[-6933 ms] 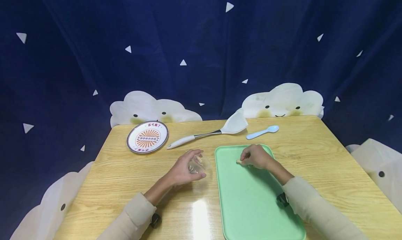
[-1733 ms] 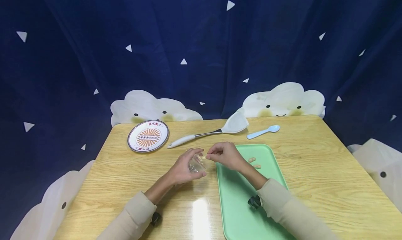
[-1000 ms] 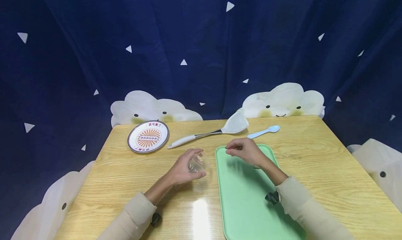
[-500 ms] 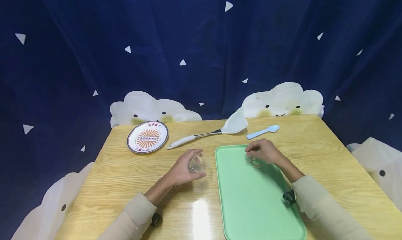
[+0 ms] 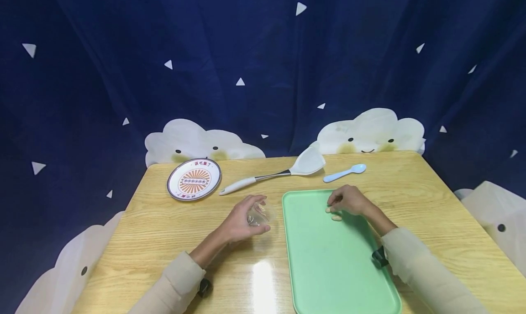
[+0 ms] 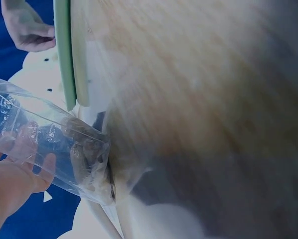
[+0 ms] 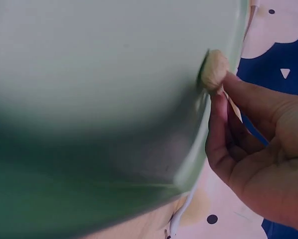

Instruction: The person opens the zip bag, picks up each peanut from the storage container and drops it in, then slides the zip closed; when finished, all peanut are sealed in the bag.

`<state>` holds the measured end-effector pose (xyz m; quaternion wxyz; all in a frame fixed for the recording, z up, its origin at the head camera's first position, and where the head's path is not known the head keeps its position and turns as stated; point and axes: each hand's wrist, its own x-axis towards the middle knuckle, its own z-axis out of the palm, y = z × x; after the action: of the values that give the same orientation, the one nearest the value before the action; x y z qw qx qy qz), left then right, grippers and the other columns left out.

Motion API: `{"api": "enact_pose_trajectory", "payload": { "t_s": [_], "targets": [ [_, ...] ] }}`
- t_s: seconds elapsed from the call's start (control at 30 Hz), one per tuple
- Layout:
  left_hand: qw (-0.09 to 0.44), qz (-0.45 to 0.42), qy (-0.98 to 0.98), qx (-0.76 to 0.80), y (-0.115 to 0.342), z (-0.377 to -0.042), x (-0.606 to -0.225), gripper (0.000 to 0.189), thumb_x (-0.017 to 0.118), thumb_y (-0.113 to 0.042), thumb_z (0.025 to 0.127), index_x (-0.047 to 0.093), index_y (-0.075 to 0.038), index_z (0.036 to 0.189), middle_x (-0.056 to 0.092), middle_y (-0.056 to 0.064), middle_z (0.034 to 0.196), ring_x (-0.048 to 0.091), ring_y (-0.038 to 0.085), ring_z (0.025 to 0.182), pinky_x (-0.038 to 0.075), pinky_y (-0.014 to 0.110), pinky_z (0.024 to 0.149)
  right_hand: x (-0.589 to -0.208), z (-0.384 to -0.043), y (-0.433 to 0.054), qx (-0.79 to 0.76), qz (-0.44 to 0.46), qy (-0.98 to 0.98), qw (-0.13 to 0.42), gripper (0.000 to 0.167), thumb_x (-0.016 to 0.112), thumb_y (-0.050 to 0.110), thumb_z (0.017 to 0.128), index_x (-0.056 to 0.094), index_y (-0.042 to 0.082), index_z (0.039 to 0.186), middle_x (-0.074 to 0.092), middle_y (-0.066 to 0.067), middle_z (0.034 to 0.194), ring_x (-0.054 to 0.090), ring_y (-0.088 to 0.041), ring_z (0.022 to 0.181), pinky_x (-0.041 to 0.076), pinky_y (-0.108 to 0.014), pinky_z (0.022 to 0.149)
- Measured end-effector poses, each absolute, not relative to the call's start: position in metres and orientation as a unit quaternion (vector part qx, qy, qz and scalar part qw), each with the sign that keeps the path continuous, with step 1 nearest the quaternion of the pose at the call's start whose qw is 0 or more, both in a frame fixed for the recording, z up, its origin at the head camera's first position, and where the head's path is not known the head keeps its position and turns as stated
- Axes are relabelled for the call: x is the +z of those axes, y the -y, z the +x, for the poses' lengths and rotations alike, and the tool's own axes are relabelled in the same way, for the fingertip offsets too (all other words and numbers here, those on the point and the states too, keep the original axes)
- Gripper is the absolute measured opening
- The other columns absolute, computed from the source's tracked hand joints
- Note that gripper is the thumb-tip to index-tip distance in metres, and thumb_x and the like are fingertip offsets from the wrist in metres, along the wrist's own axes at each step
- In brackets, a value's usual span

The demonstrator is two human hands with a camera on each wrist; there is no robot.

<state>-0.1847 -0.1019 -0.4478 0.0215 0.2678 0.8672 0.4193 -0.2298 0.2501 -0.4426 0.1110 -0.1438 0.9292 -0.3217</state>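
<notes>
My left hand (image 5: 240, 220) holds a clear plastic bag (image 5: 256, 217) above the table, fingers and thumb curved around it. In the left wrist view several tan peanuts (image 6: 86, 154) show through the bag's far end. Over the far right part of the green tray (image 5: 328, 259), my right hand (image 5: 348, 200) pinches a peanut (image 7: 215, 69) between thumb and fingertips. A second peanut (image 5: 336, 217) lies on the tray just nearer to me. The remaining fingers of the right hand are curled under.
Beyond the bag a white-headed spatula (image 5: 271, 175) lies slantwise on the wooden table (image 5: 411, 204). A round plate (image 5: 194, 179) with an orange print is at the far left, and a light blue spoon (image 5: 344, 173) lies behind the tray. A dark blue curtain (image 5: 263, 44) hangs behind.
At 1.7 s ago my right hand held a peanut at the bag's mouth. It has since gone back right to the tray and taken hold of another peanut. The left hand stays put.
</notes>
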Motion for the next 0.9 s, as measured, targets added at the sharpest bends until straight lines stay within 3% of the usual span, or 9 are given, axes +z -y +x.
{"api": "enact_pose_trajectory", "payload": {
  "t_s": [0.3,0.6,0.9],
  "targets": [
    [0.02,0.268,-0.869,0.416,0.102,-0.185,-0.447,0.078,0.077,-0.033,0.071,0.045,-0.011,0.139,0.058,0.005,0.124,0.054,0.024,0.116,0.041,0.049,0.103,-0.442,-0.23,-0.247,-0.309,-0.134,-0.936,0.104,0.003,0.071,0.007,0.082,0.072,0.005,0.084,0.069,-0.005,0.08,0.055,-0.013,0.071,0.046,-0.026,0.06],
    [0.023,0.264,-0.871,0.413,0.102,-0.186,-0.447,0.079,0.077,-0.034,0.071,0.045,-0.01,0.139,0.058,0.005,0.126,0.054,0.024,0.117,0.041,0.05,0.103,-0.43,-0.227,-0.231,-0.329,-0.183,-0.924,0.062,0.009,0.07,0.019,0.085,0.073,0.011,0.088,0.072,-0.002,0.086,0.061,-0.012,0.077,0.05,-0.027,0.069],
    [0.019,0.267,-0.872,0.41,0.102,-0.186,-0.446,0.078,0.077,-0.033,0.071,0.045,-0.011,0.139,0.058,0.005,0.124,0.055,0.023,0.115,0.041,0.048,0.103,-0.42,-0.22,-0.195,-0.403,-0.212,-0.889,0.04,0.009,0.073,0.016,0.082,0.074,0.01,0.089,0.073,-0.005,0.087,0.063,-0.006,0.071,0.05,-0.02,0.062]
  ]
}}
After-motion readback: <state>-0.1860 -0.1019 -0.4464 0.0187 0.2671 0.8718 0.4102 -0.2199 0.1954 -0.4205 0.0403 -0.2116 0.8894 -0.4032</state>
